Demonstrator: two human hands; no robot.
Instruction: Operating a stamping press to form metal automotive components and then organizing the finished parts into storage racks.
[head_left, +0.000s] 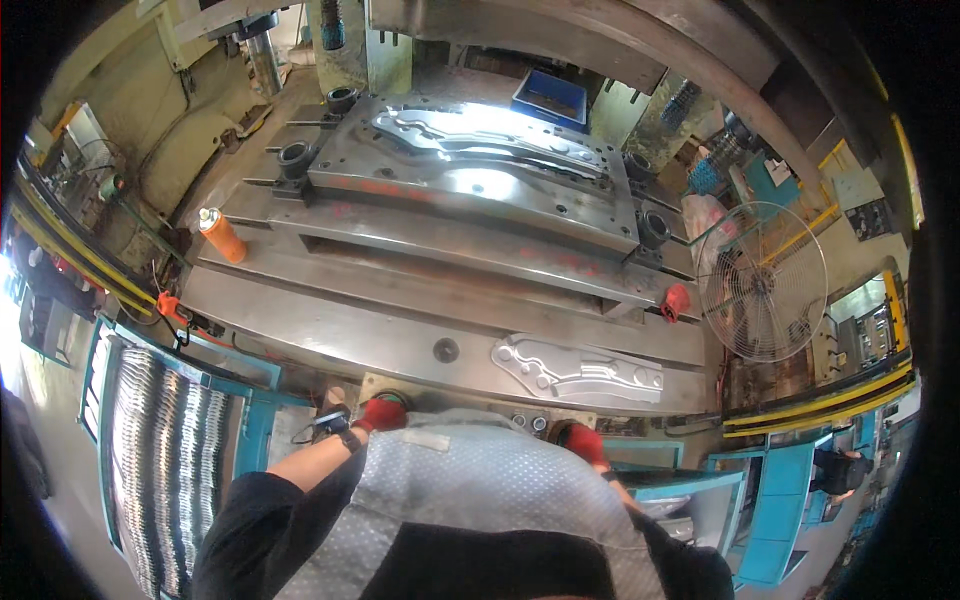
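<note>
My left hand (379, 414), in a red glove, rests at a round dark-rimmed control on the press's front panel (470, 399). At a similar dark control farther right is my right hand (586, 443), also in a red glove. The fingers of both hands are hidden, so their grip does not show. Beyond them, a long stamped sheet-metal part (478, 128) lies on the steel die (400, 183). A second shaped metal part (578, 372) lies flat on the near right of the press bed (330, 316).
An orange spray can (222, 237) stands on the bed's left. A red cloth (675, 302) and a wire-guarded fan (763, 283) are at the right. Behind the die sits a blue bin (550, 97). Stacked metal parts (165, 450) fill a blue rack at lower left.
</note>
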